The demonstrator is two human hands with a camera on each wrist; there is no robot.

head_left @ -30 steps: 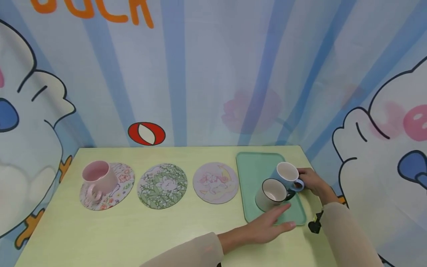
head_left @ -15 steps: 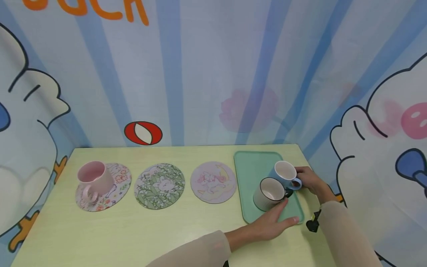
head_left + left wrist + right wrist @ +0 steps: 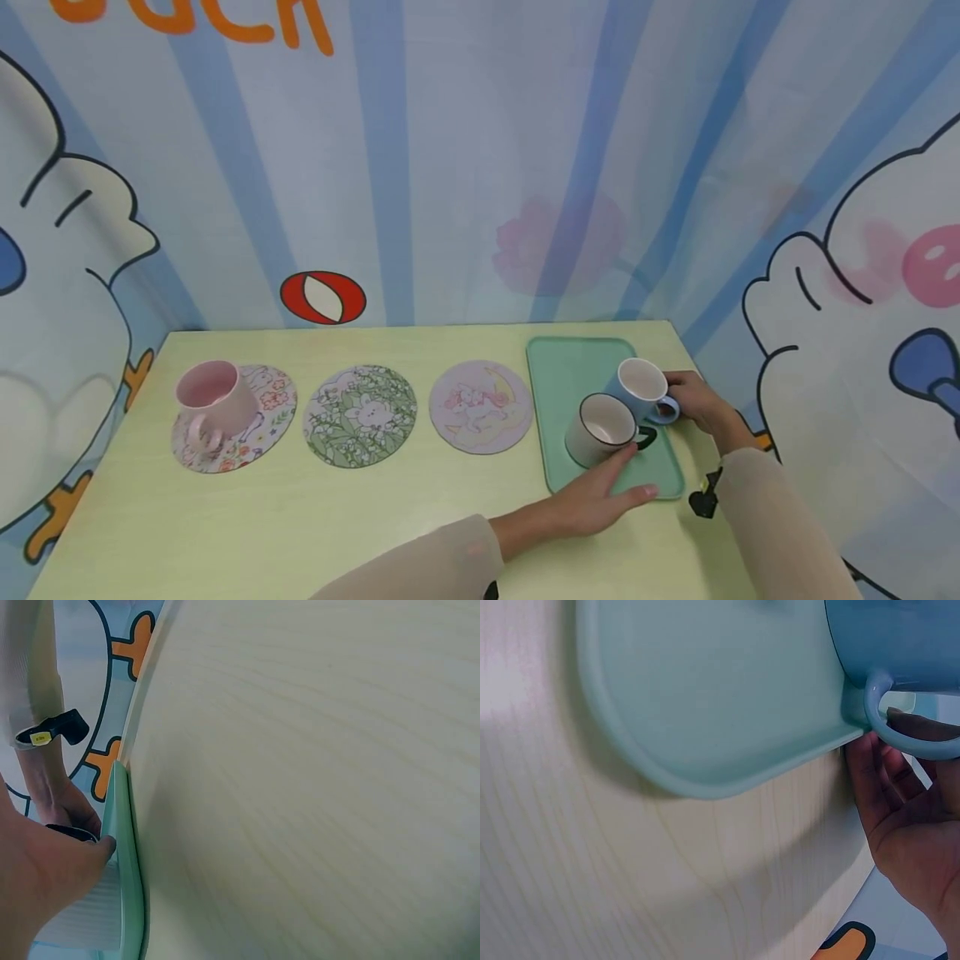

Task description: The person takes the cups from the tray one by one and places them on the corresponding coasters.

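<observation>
My right hand [image 3: 693, 402] fingers curl at the blue mug [image 3: 637, 388] handle; left hand [image 3: 600, 498] flat, fingers straight, steadying the tray [image 3: 558, 375]; mug looks glazed, slippery, breakable

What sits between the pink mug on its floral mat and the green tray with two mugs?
In the head view, two bare round mats: a green leafy bunny mat and a pale lilac mat.

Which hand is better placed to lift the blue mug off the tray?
Right. The right hand already touches the blue mug at its handle; the left hand rests at the grey mug on the tray.
</observation>
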